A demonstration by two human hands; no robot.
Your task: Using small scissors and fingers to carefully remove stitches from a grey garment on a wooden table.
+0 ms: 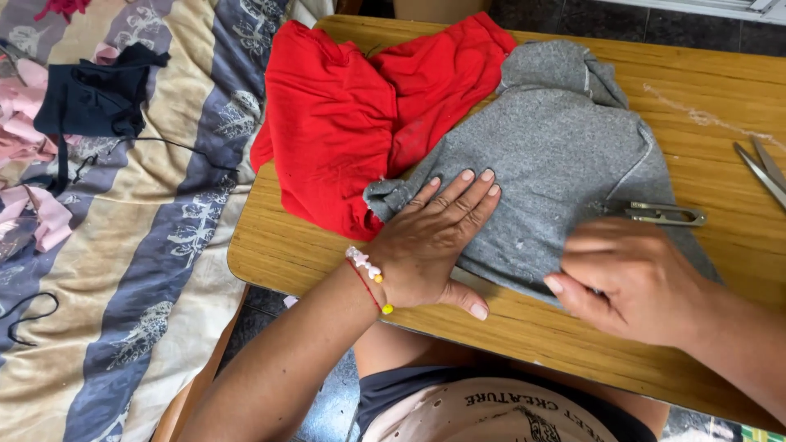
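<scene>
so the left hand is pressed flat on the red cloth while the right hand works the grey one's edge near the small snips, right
Not quite. The head view shows the left hand pressed flat on the grey garment, not the red cloth, which lies beside it, further left on the wooden table. The rest holds: the right hand is at the grey garment's edge, near the small snips.

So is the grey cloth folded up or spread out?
Folded: the grey cloth lies doubled on the table, left hand pressing it flat.
</scene>
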